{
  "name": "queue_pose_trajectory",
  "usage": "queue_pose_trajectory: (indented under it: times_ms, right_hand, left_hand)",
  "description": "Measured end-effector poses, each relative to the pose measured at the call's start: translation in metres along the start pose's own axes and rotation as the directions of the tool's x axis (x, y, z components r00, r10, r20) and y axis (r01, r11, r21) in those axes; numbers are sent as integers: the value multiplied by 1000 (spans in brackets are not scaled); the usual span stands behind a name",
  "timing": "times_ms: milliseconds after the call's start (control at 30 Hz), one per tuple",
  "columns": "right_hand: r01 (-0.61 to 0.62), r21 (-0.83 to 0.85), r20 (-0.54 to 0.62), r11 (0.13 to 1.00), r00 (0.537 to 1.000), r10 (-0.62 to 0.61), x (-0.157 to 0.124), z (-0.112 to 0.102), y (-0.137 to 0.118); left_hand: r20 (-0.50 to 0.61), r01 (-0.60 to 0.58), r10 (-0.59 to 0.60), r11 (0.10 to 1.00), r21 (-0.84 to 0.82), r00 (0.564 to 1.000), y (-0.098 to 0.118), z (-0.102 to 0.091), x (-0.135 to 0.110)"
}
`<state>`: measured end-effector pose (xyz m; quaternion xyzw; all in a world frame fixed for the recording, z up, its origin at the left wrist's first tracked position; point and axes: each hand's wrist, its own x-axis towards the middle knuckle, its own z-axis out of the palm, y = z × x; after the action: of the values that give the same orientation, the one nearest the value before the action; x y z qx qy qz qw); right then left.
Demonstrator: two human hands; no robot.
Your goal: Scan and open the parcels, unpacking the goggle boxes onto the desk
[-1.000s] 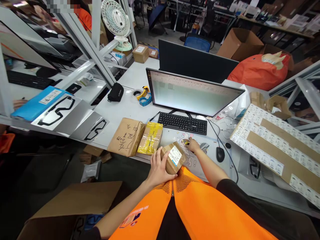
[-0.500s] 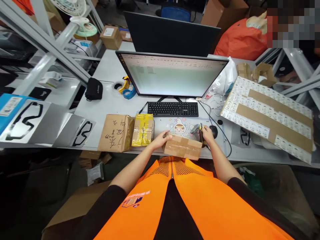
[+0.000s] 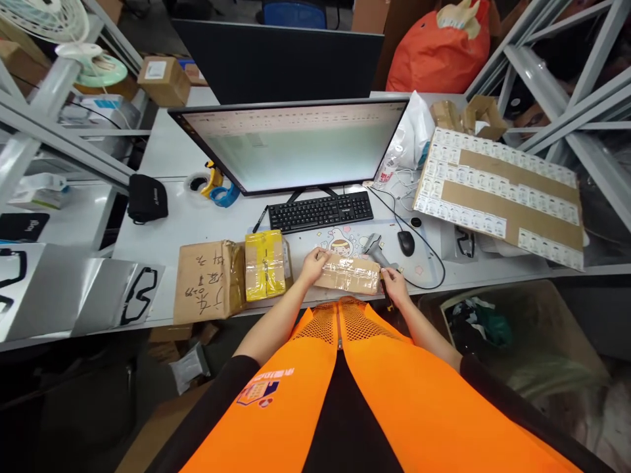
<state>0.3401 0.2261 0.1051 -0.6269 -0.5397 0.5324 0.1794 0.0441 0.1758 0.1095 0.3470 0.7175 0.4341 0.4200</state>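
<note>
A small taped cardboard box [image 3: 349, 274] lies flat in front of me at the table's near edge. My left hand [image 3: 314, 265] is closed on the box's left end, thumb on top. My right hand [image 3: 394, 285] is at its right end, fingers closed around a black and yellow box cutter [image 3: 389, 301], which points down beside the box; its blade cannot be made out. Just behind the box, a grey barcode scanner [image 3: 375, 249] rests on the cartoon desk mat [image 3: 325, 242].
To the left stand a yellow-taped box [image 3: 266, 266] and a larger handwritten carton [image 3: 203, 279]. A keyboard [image 3: 320, 211], monitor [image 3: 296, 148] and mouse [image 3: 406, 243] are behind. A label-covered cardboard sheet [image 3: 497, 190] leans at right; tape rolls [image 3: 224, 195] lie left of the monitor.
The view has shifted and turned. The box's taped top now faces up more. My right hand has come in to the box's right end, with the box cutter lowered; my left hand stays on the box.
</note>
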Motion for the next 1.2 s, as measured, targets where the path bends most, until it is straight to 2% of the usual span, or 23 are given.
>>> queue_pose_trajectory:
  times_ms: [267, 433, 500, 567, 633, 700, 733, 800, 867, 900, 967, 1033, 1100, 1133, 1200]
  right_hand:
    - [-33, 13, 73, 999, 997, 32, -36, 4, 11]
    - [43, -97, 98, 994, 995, -34, -57, -2, 18]
    - [30, -97, 119, 995, 993, -19, -61, -3, 22]
    - [-47, -14, 115, 999, 992, 48, -61, 2, 24]
    - [-120, 92, 100, 988, 989, 111, -56, 16, 20]
    - [-134, 155, 111, 979, 987, 118, -46, 36, 8]
    - [-119, 164, 120, 979, 988, 100, -39, 46, 0]
    - [-51, 131, 119, 990, 992, 35, -22, 63, -20]
    - [72, 67, 111, 995, 991, -79, 0, 74, -44]
    - [136, 42, 131, 990, 981, -141, 12, 77, -57]
    - [236, 28, 251, 971, 939, -235, 36, 80, -84]
    - [280, 38, 385, 959, 882, -272, 55, 81, -109]
    - [288, 65, 427, 956, 857, -287, 68, 76, -124]
    - [285, 92, 413, 954, 861, -297, 70, 70, -126]
    - [265, 142, 363, 954, 883, -299, 68, 52, -119]
  left_hand:
    - [-55, 18, -16, 999, 45, 998, 0, -3, -4]
    - [-83, 27, -23, 998, 48, 996, 2, -1, -3]
    - [-121, 39, -34, 998, 41, 992, 2, 2, -6]
    - [-208, 74, -66, 997, 33, 976, 1, 4, -15]
    - [-330, 132, -118, 991, 21, 937, -4, 6, -32]
    - [-424, 185, -166, 983, 4, 890, -13, 5, -55]
    - [-431, 198, -179, 980, -1, 884, -18, 3, -69]
    - [-345, 200, -184, 980, 9, 920, -27, 1, -95]
    - [-116, 186, -183, 982, 12, 976, -31, 3, -118]
    - [36, 173, -173, 985, 5, 984, -31, 6, -126]
    - [302, 109, -97, 994, -23, 948, -23, 18, -135]
    - [458, -19, 37, 999, -45, 888, -10, 28, -132]
    - [475, -170, 160, 985, -22, 865, 4, 27, -120]
    - [441, -238, 207, 971, 17, 873, 10, 22, -110]
    - [287, -360, 305, 918, 164, 908, 16, 0, -86]
